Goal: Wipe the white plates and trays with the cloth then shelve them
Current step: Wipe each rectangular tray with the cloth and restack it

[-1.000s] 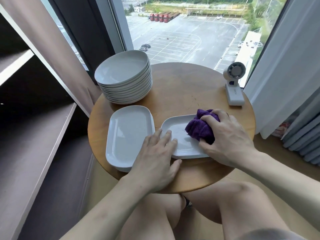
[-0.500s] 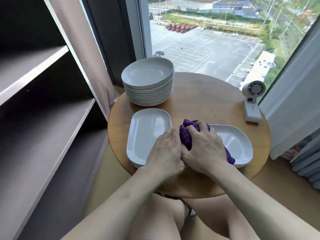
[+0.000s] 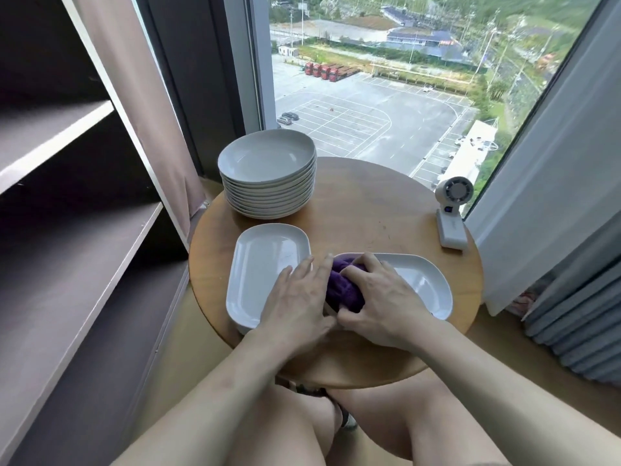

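Note:
Two white rectangular trays lie side by side on the round wooden table (image 3: 369, 210). My right hand (image 3: 376, 297) presses a bunched purple cloth (image 3: 342, 287) onto the left end of the right tray (image 3: 423, 284). My left hand (image 3: 299, 297) lies flat, fingers spread, over the gap between the trays, its palm covering the near right corner of the left tray (image 3: 265, 267) and its fingertips against the cloth. A stack of several white round plates (image 3: 268, 176) stands at the table's far left.
A small white desk fan (image 3: 452, 213) stands at the table's right edge. Dark shelves (image 3: 77, 250) run along the left, with a beige curtain (image 3: 148, 105) beside them. A big window is behind the table; grey-white curtains (image 3: 551, 203) hang on the right. My knees are under the table.
My right hand has dragged the cloth from the tray's right part to its left end. The left hand stays at the tray's left edge. The view has tilted upward.

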`<state>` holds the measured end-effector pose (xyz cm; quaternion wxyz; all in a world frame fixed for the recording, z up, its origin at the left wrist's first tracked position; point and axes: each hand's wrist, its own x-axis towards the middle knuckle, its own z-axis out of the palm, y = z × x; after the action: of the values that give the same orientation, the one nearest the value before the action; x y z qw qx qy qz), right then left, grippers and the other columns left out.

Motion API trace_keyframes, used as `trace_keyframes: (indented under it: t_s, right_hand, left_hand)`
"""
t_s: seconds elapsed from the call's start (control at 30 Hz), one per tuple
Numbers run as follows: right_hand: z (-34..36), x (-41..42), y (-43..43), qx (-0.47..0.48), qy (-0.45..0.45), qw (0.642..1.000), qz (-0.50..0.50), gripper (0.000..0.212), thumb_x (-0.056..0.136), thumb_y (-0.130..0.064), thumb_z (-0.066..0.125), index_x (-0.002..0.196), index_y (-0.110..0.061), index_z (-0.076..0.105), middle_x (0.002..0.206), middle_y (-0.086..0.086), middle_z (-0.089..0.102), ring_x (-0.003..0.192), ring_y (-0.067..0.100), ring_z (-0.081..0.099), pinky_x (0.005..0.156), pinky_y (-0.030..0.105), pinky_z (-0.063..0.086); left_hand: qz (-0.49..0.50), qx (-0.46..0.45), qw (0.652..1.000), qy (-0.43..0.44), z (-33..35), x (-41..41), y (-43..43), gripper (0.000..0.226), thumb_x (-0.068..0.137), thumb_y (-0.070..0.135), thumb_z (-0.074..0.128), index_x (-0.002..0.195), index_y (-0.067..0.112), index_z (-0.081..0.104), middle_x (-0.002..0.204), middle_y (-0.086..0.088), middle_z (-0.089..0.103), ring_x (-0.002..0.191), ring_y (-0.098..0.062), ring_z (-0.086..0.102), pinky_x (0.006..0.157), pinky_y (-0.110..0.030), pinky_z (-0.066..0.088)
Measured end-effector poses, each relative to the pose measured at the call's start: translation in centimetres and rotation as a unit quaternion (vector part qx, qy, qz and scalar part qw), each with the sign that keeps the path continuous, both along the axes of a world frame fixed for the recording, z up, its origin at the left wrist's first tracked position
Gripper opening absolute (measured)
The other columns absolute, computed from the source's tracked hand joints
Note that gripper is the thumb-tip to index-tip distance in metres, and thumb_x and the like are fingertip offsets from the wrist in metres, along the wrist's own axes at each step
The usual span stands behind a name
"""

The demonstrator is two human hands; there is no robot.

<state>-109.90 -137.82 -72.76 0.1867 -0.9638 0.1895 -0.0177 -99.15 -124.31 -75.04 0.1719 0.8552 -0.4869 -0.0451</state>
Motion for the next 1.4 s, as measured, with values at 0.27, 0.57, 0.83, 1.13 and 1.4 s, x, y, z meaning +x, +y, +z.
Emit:
trace_keyframes:
  t_s: [0.27, 0.57, 0.83, 1.13, 1.4]
  right_hand:
    - [-0.2, -3.0, -2.9, -0.045, 0.009, 0.999, -0.026, 0.043, 0.079, -0.056, 0.062, 0.117, -0.035, 0.059, 0.126, -0.011, 0.048, 0.11, 0.02, 0.049, 0.087, 0.032, 0.043]
    - [0.3, -5.4, -6.6, -0.084, 0.027, 0.99, -0.108, 0.056, 0.077, -0.055, 0.07, 0.127, -0.034, 0.057, 0.147, 0.0, 0.04, 0.123, 0.029, 0.047, 0.102, 0.043, 0.039]
    - [-1.0, -3.6, -6.0, -0.056, -0.036, 0.986, -0.156, 0.051, 0.08, -0.057, 0.065, 0.121, -0.026, 0.059, 0.147, 0.003, 0.044, 0.124, 0.033, 0.045, 0.108, 0.044, 0.036]
    - [-1.7, -1.1, -4.3, -0.081, -0.023, 0.986, -0.146, 0.053, 0.088, -0.055, 0.059, 0.129, -0.021, 0.053, 0.153, 0.007, 0.036, 0.129, 0.036, 0.039, 0.113, 0.045, 0.03]
    - [-1.4, 1.3, 0.3, -0.044, -0.032, 0.998, -0.028, 0.047, 0.083, -0.051, 0.059, 0.12, -0.022, 0.057, 0.134, 0.004, 0.051, 0.113, 0.03, 0.048, 0.1, 0.042, 0.043]
  left_hand:
    - [0.005, 0.024, 1.0, -0.007, -0.2, 0.1, -0.3, 0.119, 0.076, 0.079, 0.063, 0.162, 0.034, -0.006, 0.162, -0.012, 0.032, 0.153, -0.021, 0.016, 0.122, -0.038, 0.014]
    - [-0.015, 0.038, 0.999, -0.028, -0.3, 0.5, -0.1, 0.067, 0.08, 0.076, 0.061, 0.128, 0.03, 0.061, 0.163, 0.006, 0.035, 0.155, -0.019, 0.012, 0.124, -0.041, 0.013]
    - [-0.001, 0.024, 1.0, -0.001, -0.2, 0.3, -0.1, 0.075, 0.077, 0.071, 0.07, 0.139, 0.032, 0.053, 0.163, 0.005, 0.034, 0.155, -0.017, 0.012, 0.123, -0.037, 0.014]
    - [0.027, 0.023, 0.999, 0.027, -0.5, 0.4, -0.2, 0.12, 0.069, 0.073, 0.075, 0.162, 0.031, 0.012, 0.167, -0.008, 0.023, 0.155, -0.018, 0.014, 0.123, -0.032, 0.016]
    - [0.016, 0.003, 1.0, 0.015, -0.5, 0.4, -0.1, 0.107, 0.078, 0.056, 0.069, 0.162, 0.016, 0.015, 0.164, -0.002, 0.03, 0.15, -0.018, 0.025, 0.118, -0.03, 0.02]
